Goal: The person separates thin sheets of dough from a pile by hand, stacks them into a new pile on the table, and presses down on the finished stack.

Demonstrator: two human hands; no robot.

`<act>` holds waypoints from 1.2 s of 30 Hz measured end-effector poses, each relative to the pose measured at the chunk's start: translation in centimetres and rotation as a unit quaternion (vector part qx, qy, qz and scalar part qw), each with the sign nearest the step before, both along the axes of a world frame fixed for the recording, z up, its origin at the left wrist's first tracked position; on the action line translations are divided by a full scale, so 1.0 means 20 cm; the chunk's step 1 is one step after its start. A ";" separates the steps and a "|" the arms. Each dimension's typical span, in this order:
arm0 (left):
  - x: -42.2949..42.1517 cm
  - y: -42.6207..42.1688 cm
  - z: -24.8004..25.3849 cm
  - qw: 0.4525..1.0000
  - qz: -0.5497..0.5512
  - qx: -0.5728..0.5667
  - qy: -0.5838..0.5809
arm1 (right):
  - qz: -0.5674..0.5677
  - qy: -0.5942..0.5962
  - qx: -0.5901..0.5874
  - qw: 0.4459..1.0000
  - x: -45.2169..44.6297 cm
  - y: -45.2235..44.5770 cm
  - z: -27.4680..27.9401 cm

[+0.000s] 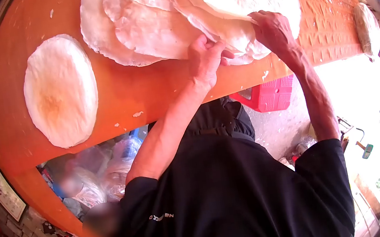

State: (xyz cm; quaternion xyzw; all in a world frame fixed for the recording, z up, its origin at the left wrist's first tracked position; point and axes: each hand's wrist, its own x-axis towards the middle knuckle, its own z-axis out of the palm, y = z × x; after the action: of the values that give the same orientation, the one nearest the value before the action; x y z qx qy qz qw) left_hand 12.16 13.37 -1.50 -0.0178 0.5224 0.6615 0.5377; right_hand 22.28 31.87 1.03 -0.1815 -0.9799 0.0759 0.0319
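Several thin, pale round sheets (pixel 154 32) overlap in a pile along the far side of the orange table (pixel 148 90). My left hand (pixel 206 59) is at the near edge of the pile, its thumb and fingers closed on the edge of a sheet. To its right, my right hand (pixel 274 30) pinches the rim of an upper sheet, which lies over the others. A separate oval sheet (pixel 60 91) with a yellowish patch lies flat at the table's left.
Under the table edge stands a pink-red plastic container (pixel 271 94). Clear plastic bags (pixel 96 171) lie below at the left. Wrapped bundles (pixel 368 30) sit beyond the table's right end. Small white scraps dot the tabletop.
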 end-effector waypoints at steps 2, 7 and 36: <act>-0.01 -0.01 -0.01 0.999 -0.013 0.044 -0.003 | -0.028 0.039 -0.022 0.999 0.05 -0.02 0.04; -0.01 0.03 0.00 0.997 -0.023 0.079 -0.007 | 0.002 -0.007 -0.078 0.997 0.01 -0.02 0.12; -0.03 0.14 0.18 0.975 -0.051 0.206 -0.064 | -0.190 0.152 -0.243 0.939 -0.04 -0.25 0.28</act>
State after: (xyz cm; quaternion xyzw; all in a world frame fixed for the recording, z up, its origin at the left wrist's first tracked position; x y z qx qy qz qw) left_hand 11.66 16.08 2.19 0.0781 0.3398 0.7242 0.5950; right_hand 21.48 26.94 6.57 -0.3532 -0.8620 0.3314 0.1496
